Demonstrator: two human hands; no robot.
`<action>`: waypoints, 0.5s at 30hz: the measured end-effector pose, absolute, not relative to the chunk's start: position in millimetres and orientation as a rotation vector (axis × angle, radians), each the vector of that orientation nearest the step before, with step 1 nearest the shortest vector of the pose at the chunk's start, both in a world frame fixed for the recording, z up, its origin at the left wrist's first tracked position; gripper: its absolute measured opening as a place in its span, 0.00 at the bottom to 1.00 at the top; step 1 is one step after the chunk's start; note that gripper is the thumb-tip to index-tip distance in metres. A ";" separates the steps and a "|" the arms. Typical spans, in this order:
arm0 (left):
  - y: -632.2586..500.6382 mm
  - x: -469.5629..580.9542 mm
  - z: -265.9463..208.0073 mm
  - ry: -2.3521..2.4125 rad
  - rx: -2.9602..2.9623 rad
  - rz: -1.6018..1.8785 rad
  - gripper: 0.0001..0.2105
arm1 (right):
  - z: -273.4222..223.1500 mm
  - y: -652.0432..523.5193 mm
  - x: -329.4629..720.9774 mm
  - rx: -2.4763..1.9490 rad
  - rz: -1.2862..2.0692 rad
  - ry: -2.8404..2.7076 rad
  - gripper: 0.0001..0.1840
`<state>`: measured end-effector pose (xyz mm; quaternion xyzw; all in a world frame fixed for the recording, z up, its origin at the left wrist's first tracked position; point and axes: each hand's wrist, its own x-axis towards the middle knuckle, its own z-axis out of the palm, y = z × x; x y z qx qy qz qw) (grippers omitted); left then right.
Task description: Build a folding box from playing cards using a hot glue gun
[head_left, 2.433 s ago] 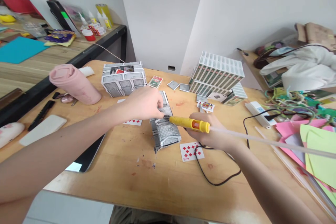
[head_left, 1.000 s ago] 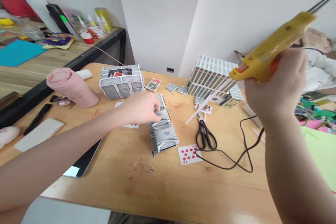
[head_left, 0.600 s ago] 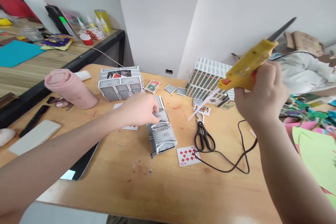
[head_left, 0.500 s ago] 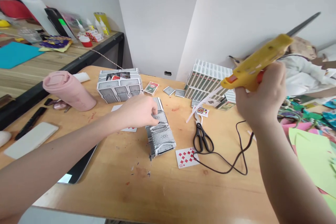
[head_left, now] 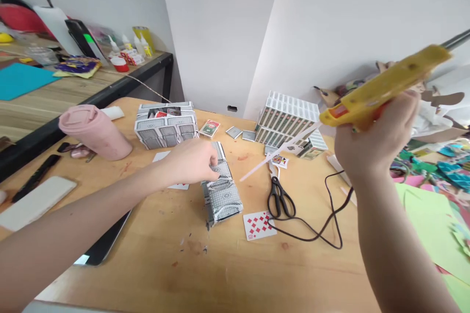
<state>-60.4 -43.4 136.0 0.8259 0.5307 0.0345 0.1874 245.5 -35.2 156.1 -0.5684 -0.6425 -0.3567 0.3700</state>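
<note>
My left hand [head_left: 194,160] rests on a small block covered in grey-backed playing cards [head_left: 226,195], its thumb and fingers pinched at the block's upper part. What lies between those fingertips is partly hidden. My right hand [head_left: 374,144] is raised above the table, wrapped round the grip of a yellow glue gun [head_left: 389,83]. From the gun's lower left end a long whitish glue stick [head_left: 271,156] points down toward the block. A dark rod-like end sticks out at the gun's upper right. Black-handled scissors [head_left: 281,198] and a ten of diamonds card [head_left: 259,225] lie right of the block.
Behind stand an open-topped box made of cards [head_left: 167,129] and a stacked card structure [head_left: 284,117]. A red card pack [head_left: 210,128] lies between them. A black cable [head_left: 312,240] loops over the table. At left are a pink tumbler [head_left: 97,132] and a tablet [head_left: 106,242].
My right hand has moved the glue gun outward to the right, and its glue stick has swung closer to the block. My left hand stays on the block. The view has tipped slightly.
</note>
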 end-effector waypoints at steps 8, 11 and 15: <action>-44.2 -60.0 136.7 1.497 2.392 0.041 0.07 | 158.3 -37.3 244.6 -1.456 -0.819 -1.621 0.21; -43.8 -60.0 136.4 1.492 2.396 0.039 0.07 | 148.2 -39.5 241.2 -1.434 -0.828 -1.744 0.19; -43.1 -60.9 135.5 1.485 2.393 0.048 0.07 | 141.2 -34.8 255.4 -1.431 -0.716 -1.807 0.13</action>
